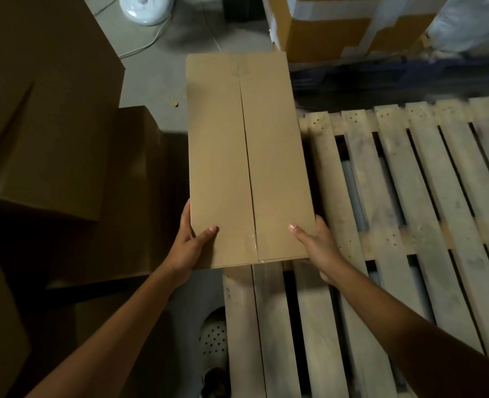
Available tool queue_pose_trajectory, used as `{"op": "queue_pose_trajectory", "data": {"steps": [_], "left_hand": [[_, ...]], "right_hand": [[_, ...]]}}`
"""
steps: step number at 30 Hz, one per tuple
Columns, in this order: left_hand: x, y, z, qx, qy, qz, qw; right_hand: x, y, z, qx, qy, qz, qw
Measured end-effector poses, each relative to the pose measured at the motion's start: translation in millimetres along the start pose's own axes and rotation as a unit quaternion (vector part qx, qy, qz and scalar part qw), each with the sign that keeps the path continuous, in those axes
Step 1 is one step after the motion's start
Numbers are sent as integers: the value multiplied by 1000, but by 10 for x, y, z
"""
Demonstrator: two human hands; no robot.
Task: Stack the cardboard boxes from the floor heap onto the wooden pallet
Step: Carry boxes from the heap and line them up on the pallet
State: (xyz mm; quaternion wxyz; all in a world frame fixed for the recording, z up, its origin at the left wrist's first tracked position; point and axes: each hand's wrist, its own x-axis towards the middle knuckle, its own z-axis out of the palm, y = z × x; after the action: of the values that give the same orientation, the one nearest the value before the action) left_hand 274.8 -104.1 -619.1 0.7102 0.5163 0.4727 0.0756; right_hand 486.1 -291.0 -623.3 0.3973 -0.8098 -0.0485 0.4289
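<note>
my left hand (pixel 186 245) and right hand (pixel 317 248) grip the near corners of a box (pixel 246 159), thumbs on top, at the pallet (pixel 395 225) edge.

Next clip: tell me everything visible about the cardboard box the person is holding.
The cardboard box is long, narrow and plain brown, its top flaps closed along a centre seam, with clear tape at the near end. It lies flat, pointing away from the person, over the left edge of the wooden pallet. The left hand and right hand grip its near corners, thumbs on top. Whether it rests on the pallet cannot be told.
</note>
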Motion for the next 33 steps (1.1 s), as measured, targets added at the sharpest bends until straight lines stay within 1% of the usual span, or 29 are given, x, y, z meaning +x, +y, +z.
{"op": "queue_pose_trajectory", "data": {"steps": [3, 8, 11, 15, 18, 20, 22, 25, 27, 30, 33], "left_hand": [[-48, -51, -1, -9, 3, -3, 1000], [-33, -64, 5, -16, 12, -21, 1000], [-39, 1, -3, -7, 11, -45, 999], [-66, 243, -28, 16, -5, -90, 996], [-206, 492, -33, 39, 2, -114, 993], [-378, 699, -19, 63, 19, -114, 991], [-615, 967, 9, 100, 43, -85, 990], [-1048, 1487, 54, 136, 58, 5, 989], [-1417, 1891, 115, 139, 56, 68, 986], [-2071, 2457, 252, 149, 66, 165, 973], [-2821, 2851, 438, 136, 79, 222, 962]], "right_hand": [[-67, -51, -8, -17, -12, -4, 1000], [-112, -116, 9, -29, -9, 3, 1000], [-123, -204, -21, -25, -14, 32, 999], [-244, -468, -116, -59, -46, 55, 996], [-473, -720, -202, -79, -52, 48, 994], [-680, -913, -294, -76, -46, 32, 996], [-958, -1156, -399, -72, -41, -8, 997], [-1450, -1545, -589, -43, -30, -73, 996], [-1861, -1796, -741, -28, -26, -116, 993], [-2504, -2103, -989, -1, -8, -174, 985], [-3201, -2285, -1258, 38, 0, -221, 975]]}}
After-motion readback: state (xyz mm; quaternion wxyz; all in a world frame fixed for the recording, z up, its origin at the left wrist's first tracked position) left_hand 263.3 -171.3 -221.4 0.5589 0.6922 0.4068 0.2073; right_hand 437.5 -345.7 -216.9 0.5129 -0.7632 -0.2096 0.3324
